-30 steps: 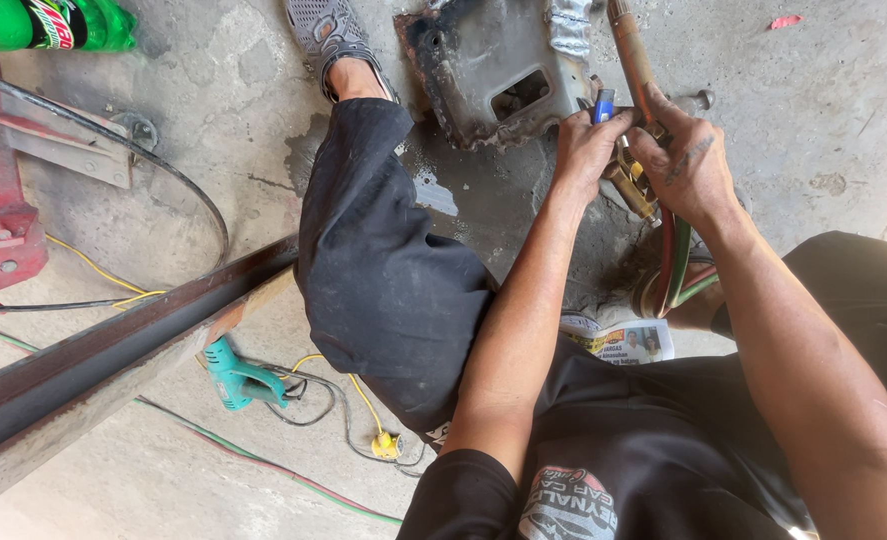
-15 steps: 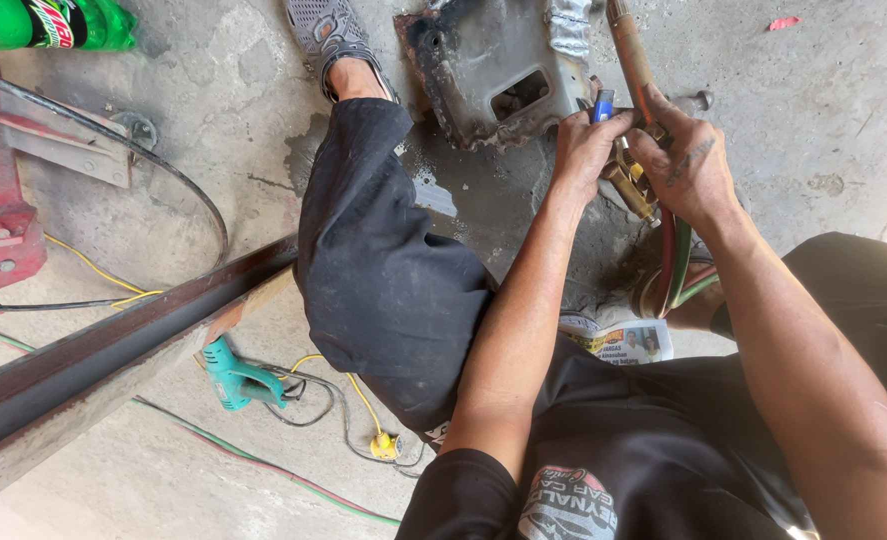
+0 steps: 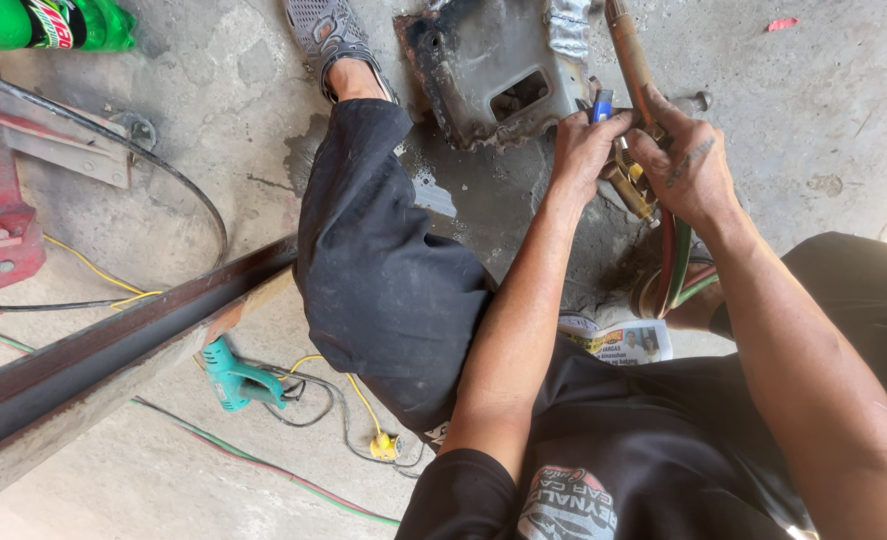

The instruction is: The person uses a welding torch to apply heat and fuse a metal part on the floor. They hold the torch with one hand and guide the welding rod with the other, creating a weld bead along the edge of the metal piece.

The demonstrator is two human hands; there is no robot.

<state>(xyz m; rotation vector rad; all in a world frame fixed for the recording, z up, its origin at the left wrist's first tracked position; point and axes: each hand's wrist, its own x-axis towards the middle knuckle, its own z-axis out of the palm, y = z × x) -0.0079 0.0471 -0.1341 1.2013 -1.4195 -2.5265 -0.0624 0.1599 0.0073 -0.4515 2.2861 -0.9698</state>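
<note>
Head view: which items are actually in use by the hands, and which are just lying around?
In use:
- left hand and right hand on the brass torch
- blue lighter at the left fingertips
- red and green hoses
- rusty metal part by the torch

Lying about:
- green bottle
- teal tool
- steel beam
- newspaper

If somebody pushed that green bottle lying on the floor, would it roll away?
Probably yes. The green bottle lies on its side on the concrete floor, and its round body should roll easily. It looks like thin plastic, so likely light, though how full it is cannot be told.
</note>
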